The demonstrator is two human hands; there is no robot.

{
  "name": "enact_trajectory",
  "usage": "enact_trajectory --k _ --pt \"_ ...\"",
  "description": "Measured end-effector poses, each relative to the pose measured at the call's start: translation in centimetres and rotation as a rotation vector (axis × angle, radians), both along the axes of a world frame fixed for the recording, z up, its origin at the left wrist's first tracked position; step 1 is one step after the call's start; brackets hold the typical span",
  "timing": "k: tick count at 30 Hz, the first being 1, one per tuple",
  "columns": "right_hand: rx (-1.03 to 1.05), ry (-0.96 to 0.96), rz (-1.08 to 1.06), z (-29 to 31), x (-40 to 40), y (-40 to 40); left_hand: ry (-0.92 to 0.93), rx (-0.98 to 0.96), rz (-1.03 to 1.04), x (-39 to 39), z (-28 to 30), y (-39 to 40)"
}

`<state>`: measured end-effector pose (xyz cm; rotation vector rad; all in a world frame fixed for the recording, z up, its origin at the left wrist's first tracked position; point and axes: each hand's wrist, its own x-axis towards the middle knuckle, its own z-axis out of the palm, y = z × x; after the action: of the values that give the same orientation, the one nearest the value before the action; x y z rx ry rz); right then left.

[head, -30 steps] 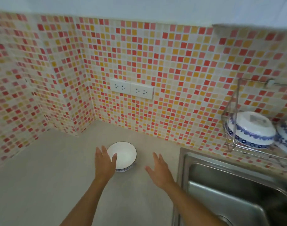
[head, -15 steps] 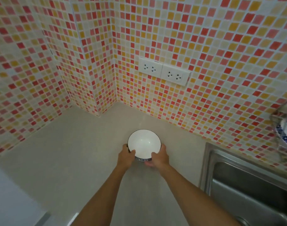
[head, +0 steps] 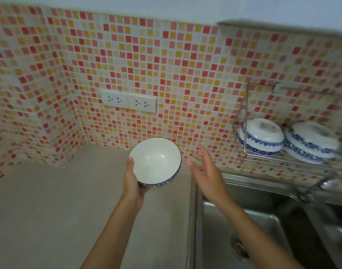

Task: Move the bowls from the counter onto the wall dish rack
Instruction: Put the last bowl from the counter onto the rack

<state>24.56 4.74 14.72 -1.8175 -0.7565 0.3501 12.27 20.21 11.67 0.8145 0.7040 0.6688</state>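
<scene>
My left hand (head: 132, 179) grips a white bowl (head: 155, 162) with a blue patterned outside by its left rim, thumb on the edge, and holds it lifted above the grey counter (head: 49, 210), its opening facing me. My right hand (head: 207, 171) hovers just right of the bowl with fingers spread, holding nothing. On the wire wall dish rack (head: 245, 117) at the right, two matching bowls lie upside down, one to the left (head: 260, 136) and one to the right (head: 311, 142).
A steel sink (head: 243, 220) with a tap (head: 309, 191) lies below the rack, right of the counter. A double wall socket (head: 128, 100) sits on the tiled wall behind the bowl. The tiled corner closes the counter at the left.
Both hands held the bowl on the counter half a second ago. Now the left hand alone has lifted it, and the right hand has let go and moved right. The view swung toward the rack.
</scene>
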Motion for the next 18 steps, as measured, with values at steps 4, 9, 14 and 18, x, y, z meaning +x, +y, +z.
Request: enact_trajectory --k 4,9,14,18 --pt "0.064 -0.257 -0.219 4.5 4.9 -8.4 -0.053 0.030 -0.107 3.1 4.1 -4.6" --pt "-0.105 -0.539 -0.411 4.4 11.8 -17.7 -0.026 0.041 -0.164 6.5 6.3 -10.9" --pt "-0.413 -0.701 -0.498 1.8 17.6 -23.8 -0.009 0.073 -0.182 9.0 6.1 -16.5" --pt "-0.674 -0.816 -0.425 -0.6 20.1 -26.2 0.023 0.117 -0.156 10.6 6.7 -20.0"
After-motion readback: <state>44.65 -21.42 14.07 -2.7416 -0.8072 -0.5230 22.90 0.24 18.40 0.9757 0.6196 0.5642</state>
